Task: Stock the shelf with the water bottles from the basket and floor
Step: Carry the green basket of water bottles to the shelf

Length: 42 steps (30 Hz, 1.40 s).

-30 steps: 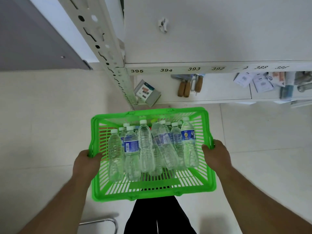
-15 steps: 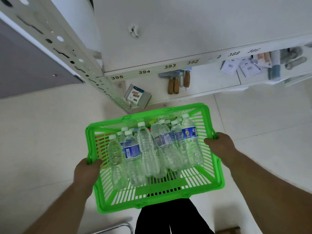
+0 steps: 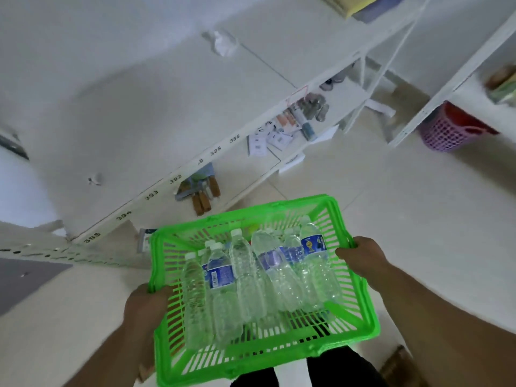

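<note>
Bottles of clear plastic with white caps lie heaped in a green basket, caps toward the far side; some wear blue labels, others are bare and ribbed. The basket is slatted plastic, held off the floor in front of the person. The left hand grips its left rim with fingers curled over the edge, and the right hand grips the right rim the same way. Past the basket stands a white shelf, its front edge marked with numbers such as 395, 394, 393 and 392. How many bottles there are cannot be told, since those underneath are covered by the top ones. A lower shelf level holds brown-handled tools and small packets, all blurred. Far right, a pink basket sits under another shelf. The person's dark trousers are cut off at the near edge.
</note>
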Motion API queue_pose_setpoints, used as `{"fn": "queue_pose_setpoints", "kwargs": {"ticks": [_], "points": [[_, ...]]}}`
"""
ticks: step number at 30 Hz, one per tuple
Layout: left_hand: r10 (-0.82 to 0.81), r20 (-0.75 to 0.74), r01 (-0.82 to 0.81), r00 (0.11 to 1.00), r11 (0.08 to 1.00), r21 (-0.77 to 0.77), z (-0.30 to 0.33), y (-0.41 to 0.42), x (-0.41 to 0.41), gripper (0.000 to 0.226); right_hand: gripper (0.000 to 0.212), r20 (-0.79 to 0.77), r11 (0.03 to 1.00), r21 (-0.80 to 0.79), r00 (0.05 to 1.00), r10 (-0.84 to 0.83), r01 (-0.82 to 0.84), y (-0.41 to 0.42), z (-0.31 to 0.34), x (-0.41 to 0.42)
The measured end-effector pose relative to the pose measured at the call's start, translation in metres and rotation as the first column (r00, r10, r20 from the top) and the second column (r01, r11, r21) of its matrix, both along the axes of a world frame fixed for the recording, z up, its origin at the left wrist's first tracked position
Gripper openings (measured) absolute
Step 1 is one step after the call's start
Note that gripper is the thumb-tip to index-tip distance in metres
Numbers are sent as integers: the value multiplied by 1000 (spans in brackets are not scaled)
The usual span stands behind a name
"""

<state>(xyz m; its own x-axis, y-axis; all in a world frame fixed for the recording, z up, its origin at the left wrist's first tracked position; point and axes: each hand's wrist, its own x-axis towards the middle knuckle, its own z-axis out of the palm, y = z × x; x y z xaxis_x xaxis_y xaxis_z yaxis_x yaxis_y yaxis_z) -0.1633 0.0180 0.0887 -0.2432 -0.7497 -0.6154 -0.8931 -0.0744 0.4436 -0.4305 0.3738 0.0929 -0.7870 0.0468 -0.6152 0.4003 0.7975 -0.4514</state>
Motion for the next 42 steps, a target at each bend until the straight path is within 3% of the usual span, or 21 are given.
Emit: {"fn": "queue_pose_setpoints", "kwargs": {"ticks": [11, 19, 30, 36, 42], "points": [[-382, 34, 383, 924, 921, -63, 45, 140, -222, 39, 17, 16, 943, -57, 945, -327, 328, 207, 25, -89], [-609, 39, 610, 792, 789, -74, 57, 258, -381, 49, 15, -28, 858, -58, 858, -512, 510, 343, 39, -156], [-758, -31, 756, 652, 653, -55, 38, 374, -598, 38, 15, -72, 702, -54, 699, -712, 710, 456, 39, -253], [-843, 14, 843, 538, 538, -8, 17, 425, -713, 41, 12, -40, 617, -14, 616, -787, 787, 491, 20, -327], [-870, 54, 871, 490, 490, -12, -17, 470, -821, 20, 13, -19, 547, -16, 547, -837, 837, 530, -16, -400]]}}
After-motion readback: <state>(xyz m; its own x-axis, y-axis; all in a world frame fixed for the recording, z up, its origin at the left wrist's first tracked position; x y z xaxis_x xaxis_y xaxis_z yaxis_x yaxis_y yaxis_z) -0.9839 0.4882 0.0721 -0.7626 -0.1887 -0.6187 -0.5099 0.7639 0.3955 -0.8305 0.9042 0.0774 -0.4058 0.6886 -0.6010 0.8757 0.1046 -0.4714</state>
